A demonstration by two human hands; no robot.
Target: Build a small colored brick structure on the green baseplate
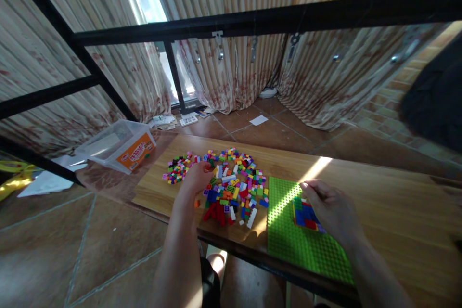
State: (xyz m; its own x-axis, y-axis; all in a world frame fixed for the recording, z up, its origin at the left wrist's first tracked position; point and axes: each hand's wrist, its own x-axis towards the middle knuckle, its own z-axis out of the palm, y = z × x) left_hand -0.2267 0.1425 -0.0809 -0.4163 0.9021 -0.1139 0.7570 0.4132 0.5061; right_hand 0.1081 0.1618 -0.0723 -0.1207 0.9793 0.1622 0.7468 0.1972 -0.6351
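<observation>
My left hand reaches into a loose pile of small toy building bricks in many colours. Its fingers are closed at the left part of the pile; whatever they hold, if anything, is too small to make out. Over the green studded baseplate is my right hand, its fingers curled in and the thumb pointing left. What those fingers may hold is hidden. Beside and partly under this hand, a low patch of blue, red, green and yellow bricks is set on the baseplate.
A clear plastic tub with an orange label stands at the wooden table's left end. Black metal bars cross behind the table, with hooks hanging from one. Striped curtains hang beyond. Papers lie on the tiled floor.
</observation>
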